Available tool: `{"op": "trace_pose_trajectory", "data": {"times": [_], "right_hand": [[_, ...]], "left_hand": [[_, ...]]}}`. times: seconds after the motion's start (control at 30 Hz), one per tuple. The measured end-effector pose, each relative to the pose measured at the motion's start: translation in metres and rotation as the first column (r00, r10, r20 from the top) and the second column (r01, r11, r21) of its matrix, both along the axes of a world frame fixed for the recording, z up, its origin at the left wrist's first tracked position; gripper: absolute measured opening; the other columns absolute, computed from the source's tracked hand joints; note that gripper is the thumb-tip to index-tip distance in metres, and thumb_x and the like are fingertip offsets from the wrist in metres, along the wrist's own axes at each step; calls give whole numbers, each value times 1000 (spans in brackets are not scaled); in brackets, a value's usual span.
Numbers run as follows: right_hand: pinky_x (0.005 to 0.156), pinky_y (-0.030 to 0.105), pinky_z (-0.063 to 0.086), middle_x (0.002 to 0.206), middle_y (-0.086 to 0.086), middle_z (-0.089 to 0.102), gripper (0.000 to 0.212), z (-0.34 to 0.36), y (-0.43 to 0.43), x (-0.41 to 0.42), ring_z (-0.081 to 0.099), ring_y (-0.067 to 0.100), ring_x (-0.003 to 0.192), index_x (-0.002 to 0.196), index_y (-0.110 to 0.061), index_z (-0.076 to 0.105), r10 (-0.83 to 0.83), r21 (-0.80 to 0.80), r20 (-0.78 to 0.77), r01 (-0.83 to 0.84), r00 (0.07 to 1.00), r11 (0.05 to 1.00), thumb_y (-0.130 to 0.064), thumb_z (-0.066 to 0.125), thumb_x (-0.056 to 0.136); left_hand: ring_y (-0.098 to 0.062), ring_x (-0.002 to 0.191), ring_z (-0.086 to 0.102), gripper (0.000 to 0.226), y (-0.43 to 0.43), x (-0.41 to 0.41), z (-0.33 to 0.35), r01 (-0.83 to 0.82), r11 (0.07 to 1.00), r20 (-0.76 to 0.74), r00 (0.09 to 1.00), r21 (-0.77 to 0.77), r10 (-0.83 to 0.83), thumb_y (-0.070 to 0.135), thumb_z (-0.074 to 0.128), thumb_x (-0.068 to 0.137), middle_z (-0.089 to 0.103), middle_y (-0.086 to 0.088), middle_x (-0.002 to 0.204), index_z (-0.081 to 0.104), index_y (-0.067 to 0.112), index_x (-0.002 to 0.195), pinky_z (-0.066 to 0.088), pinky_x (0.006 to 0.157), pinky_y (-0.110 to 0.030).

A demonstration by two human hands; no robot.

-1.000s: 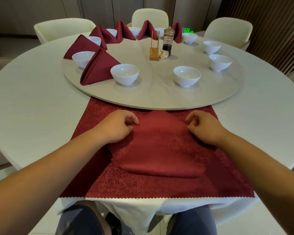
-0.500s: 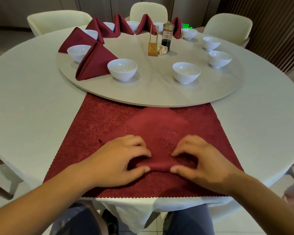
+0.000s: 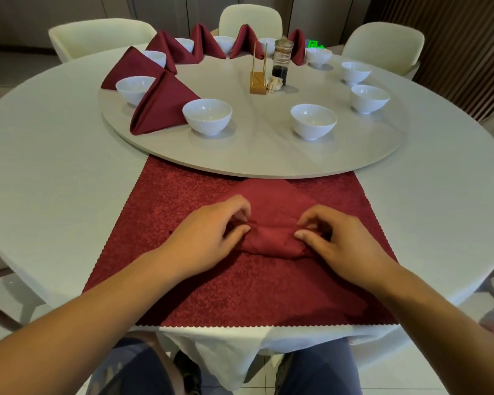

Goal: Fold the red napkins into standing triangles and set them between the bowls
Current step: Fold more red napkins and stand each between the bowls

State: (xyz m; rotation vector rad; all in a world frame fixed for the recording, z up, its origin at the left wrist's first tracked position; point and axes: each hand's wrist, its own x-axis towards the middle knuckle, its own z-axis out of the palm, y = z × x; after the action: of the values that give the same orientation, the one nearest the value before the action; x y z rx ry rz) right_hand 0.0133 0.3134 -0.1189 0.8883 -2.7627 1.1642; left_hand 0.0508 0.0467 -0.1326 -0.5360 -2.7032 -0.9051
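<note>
I had both hands on the napkin (image 3: 271, 220), which lay on the red cloth (image 3: 177, 195) in front of me. Its near part was rolled into a thick fold and its point aimed at the turntable (image 3: 268, 166). My left hand (image 3: 211, 232) pinched the left end of that fold between thumb and curled fingers, and my right hand (image 3: 335, 238) pinched the right end the same way. The napkin's tip lay just short of the turntable's rim. The cloth's scalloped near edge sat at the edge of the table (image 3: 54, 181), above my knees. On the turntable, a finished triangle (image 3: 161, 105) stood just beside the near left bowl (image 3: 207, 116). A wide stretch of bare turntable lay between that bowl and the near right bowl (image 3: 313, 121).
</note>
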Motion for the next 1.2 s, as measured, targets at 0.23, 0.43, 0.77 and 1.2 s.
{"op": "trace_pose_trajectory", "data": {"times": [0.23, 0.43, 0.77, 1.2], "right_hand": [[84, 13, 48, 93, -16, 73, 18, -1, 9, -11, 67, 2, 91, 90, -32, 73, 83, -8, 230, -83, 970, 996, -15, 77, 87], [90, 12, 48, 105, -15, 73, 37, 11, 19, -17, 68, 2, 100, 104, -30, 76, 146, -14, 402, -154, 904, 988, -13, 88, 73], [76, 9, 45, 87, -13, 73, 16, 4, 5, -24, 65, -2, 79, 90, -23, 76, 81, -53, 315, -68, 945, 996, -13, 83, 79], [67, 12, 45, 72, -8, 70, 5, -2, 3, -29, 60, 1, 65, 87, -17, 74, 61, -63, 335, -42, 940, 997, -17, 78, 86]], "left_hand": [[-2, 108, 64, 24, -14, -7, -10, 136, 981, 222, 961, 141, -166, 32, 84, 82, 69, 18, 107, 77, 27, 104, 47, 99, -23], [-1, 104, 67, 37, -20, -12, -4, 72, 970, 354, 923, 231, -153, 19, 91, 73, 72, 20, 106, 78, 31, 106, 45, 96, -13], [-7, 94, 72, 14, -18, -20, -1, -14, 942, 391, 912, 334, -125, 19, 82, 84, 78, 12, 96, 81, 24, 97, 52, 94, -23], [-6, 57, 51, 17, -10, -21, -8, -106, 930, 347, 937, 352, -24, 31, 78, 88, 68, 1, 66, 65, 20, 88, 40, 60, -28]]}}
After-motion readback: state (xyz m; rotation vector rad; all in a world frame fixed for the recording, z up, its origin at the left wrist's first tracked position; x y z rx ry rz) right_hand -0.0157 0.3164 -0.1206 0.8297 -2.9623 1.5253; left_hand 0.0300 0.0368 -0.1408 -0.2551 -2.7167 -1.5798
